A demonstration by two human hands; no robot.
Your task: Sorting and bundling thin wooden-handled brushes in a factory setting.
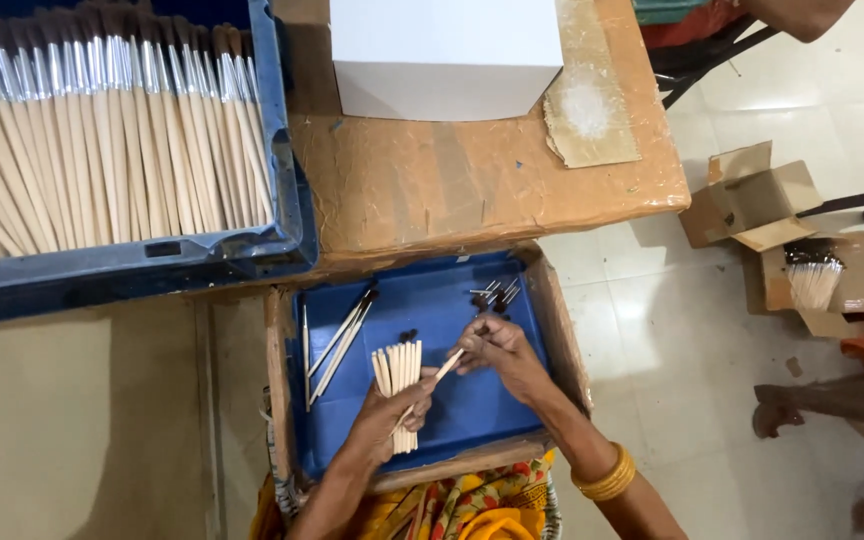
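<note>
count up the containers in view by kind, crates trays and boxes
Blue plastic crate of brushes: 1
Blue-lined wooden tray under the left hand and right hand: 1
White box on the table: 1
Open cardboard boxes on the floor: 2
Total: 5

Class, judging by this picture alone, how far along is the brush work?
Done: the blue crate is full of finished brushes. In hand: the left hand grips a bundle of handles; the right hand holds one handle. Left: loose ferrules in the tray.
</note>
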